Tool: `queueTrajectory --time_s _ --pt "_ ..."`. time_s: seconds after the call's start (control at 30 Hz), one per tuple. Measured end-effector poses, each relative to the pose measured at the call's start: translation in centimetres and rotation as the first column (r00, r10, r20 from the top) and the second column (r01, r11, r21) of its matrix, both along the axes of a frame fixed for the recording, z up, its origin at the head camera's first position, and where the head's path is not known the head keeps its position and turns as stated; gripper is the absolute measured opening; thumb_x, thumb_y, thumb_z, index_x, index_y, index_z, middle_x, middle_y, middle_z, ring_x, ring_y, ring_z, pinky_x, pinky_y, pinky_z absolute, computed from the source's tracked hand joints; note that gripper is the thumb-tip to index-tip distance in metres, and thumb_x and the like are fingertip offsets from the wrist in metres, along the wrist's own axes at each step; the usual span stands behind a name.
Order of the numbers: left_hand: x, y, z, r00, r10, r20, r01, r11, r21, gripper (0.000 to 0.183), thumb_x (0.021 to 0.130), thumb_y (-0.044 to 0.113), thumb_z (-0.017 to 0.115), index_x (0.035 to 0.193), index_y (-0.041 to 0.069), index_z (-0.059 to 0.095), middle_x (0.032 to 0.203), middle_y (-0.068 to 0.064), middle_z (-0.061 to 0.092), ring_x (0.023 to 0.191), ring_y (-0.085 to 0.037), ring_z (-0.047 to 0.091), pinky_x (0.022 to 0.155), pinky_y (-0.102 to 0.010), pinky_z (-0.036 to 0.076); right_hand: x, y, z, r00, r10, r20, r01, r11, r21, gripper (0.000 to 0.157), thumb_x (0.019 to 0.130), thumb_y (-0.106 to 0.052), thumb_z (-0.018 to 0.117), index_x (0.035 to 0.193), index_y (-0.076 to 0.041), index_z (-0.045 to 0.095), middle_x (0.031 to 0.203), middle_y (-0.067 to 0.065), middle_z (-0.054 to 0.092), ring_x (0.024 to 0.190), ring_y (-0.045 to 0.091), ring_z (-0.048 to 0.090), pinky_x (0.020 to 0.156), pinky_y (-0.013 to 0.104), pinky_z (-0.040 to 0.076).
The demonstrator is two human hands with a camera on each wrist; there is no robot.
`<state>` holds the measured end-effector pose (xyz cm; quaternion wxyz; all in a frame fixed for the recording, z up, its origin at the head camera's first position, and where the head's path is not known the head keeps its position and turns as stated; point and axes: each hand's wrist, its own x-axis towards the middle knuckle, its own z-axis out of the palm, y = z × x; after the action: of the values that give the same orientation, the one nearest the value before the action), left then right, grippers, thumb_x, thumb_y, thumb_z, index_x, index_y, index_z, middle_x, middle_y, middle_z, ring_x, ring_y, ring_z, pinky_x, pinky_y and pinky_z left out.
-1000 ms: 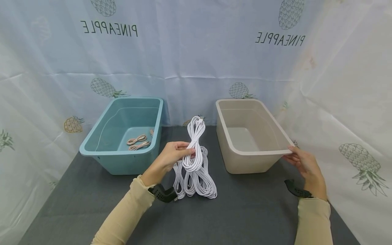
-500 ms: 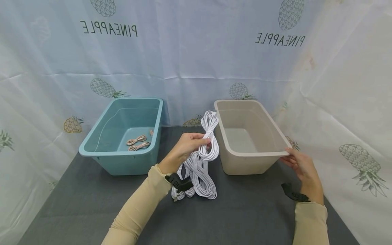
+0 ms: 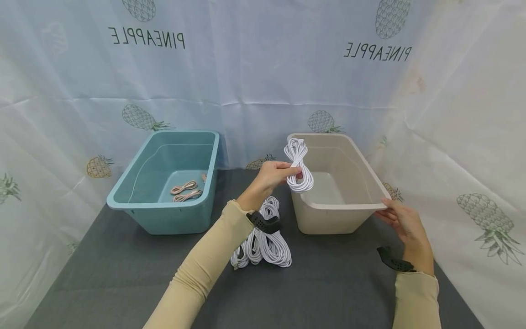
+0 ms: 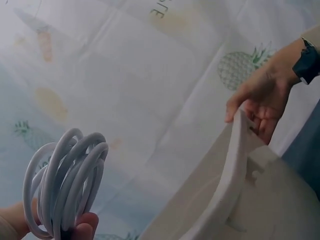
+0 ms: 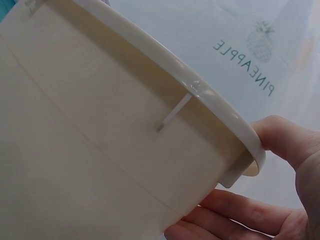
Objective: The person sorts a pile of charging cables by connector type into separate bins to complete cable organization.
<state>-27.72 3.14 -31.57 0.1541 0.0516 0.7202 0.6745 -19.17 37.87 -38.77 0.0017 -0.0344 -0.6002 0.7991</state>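
Note:
My left hand [image 3: 274, 177] pinches a coiled white cable [image 3: 302, 179] at its gathered middle, over the left rim of the beige bin [image 3: 328, 207]. Its looped end shows large in the left wrist view, the white cable [image 4: 67, 182] between thumb and fingers. At the bin's front right corner, my right hand [image 3: 404, 221] grips the rim. In the right wrist view the thumb of that right hand [image 5: 290, 165] lies on the rim and the fingers are under it, against the wall. More coiled white cables [image 3: 273, 246] lie on the table, partly hidden by my left forearm.
A teal bin [image 3: 160, 206] stands on the left, with a few coiled pinkish-beige cables [image 3: 186, 195] on its floor. Dark cloth covers the table [image 3: 320, 283]. A pineapple-print curtain [image 3: 255, 59] hangs behind and at both sides.
My left hand has carried the coiled white cable right and up, from above the pile to over the beige bin's left edge. My right hand keeps its grip, and the bin has shifted slightly left.

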Motion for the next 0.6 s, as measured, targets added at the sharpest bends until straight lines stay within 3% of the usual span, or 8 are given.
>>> queueTrajectory --time_s 0.13,0.2,0.37,0.43,0.6 --pt "-1.3 1.3 0.6 0.999 0.034 -0.002 -0.034 0.999 -0.001 0.035 0.085 0.024 0.075 0.113 0.005 0.071 0.116 -0.01 0.071 0.1 -0.011 0.065 0.097 -0.029 0.055 -0.1 0.0 -0.1 1.0 -0.004 0.0 0.004 1.0 0.001 0.025 0.097 -0.006 0.053 0.089 -0.017 0.074 0.088 -0.006 0.074 0.077 0.009 0.074 0.071 0.023 0.062" --pt "-2.1 1.9 0.8 0.999 0.0 -0.034 0.0 1.0 -0.011 0.04 0.087 0.028 0.071 0.118 0.003 0.068 0.123 -0.012 0.068 0.107 -0.016 0.067 0.097 -0.029 0.055 -0.1 0.0 -0.1 1.0 -0.005 0.0 0.005 1.0 0.006 0.025 0.097 -0.006 0.053 0.09 -0.017 0.074 0.088 -0.006 0.074 0.077 0.009 0.074 0.071 0.023 0.062" --pt "-3.8 2.4 0.5 0.985 -0.13 -0.11 0.115 0.985 -0.131 0.052 0.096 0.037 0.059 0.135 0.003 0.054 0.138 -0.016 0.057 0.123 -0.027 0.061 0.106 -0.033 0.05 -0.3 0.1 -0.2 1.0 -0.007 -0.002 0.007 1.0 0.008 0.024 0.097 -0.007 0.054 0.089 -0.018 0.073 0.087 -0.006 0.074 0.077 0.008 0.074 0.071 0.023 0.062" --pt "-3.9 2.0 0.2 0.985 -0.138 -0.107 0.122 0.982 -0.145 0.05 0.097 0.033 0.057 0.138 0.004 0.051 0.139 -0.015 0.057 0.125 -0.027 0.059 0.107 -0.033 0.049 -0.3 0.1 -0.2 1.0 -0.003 -0.004 0.003 1.0 -0.004 0.025 0.097 -0.006 0.053 0.089 -0.017 0.074 0.087 -0.005 0.075 0.077 0.009 0.074 0.072 0.023 0.062" --pt "-3.0 1.0 -0.4 0.987 -0.13 -0.093 0.128 0.991 -0.03 0.042 0.099 0.018 0.055 0.137 0.0 0.051 0.134 -0.019 0.06 0.123 -0.029 0.06 0.107 -0.036 0.049 -0.3 0.2 -0.2 1.0 0.017 -0.006 -0.017 1.0 -0.012 0.026 0.097 -0.006 0.051 0.09 -0.016 0.074 0.088 -0.004 0.075 0.078 0.009 0.074 0.072 0.023 0.062"
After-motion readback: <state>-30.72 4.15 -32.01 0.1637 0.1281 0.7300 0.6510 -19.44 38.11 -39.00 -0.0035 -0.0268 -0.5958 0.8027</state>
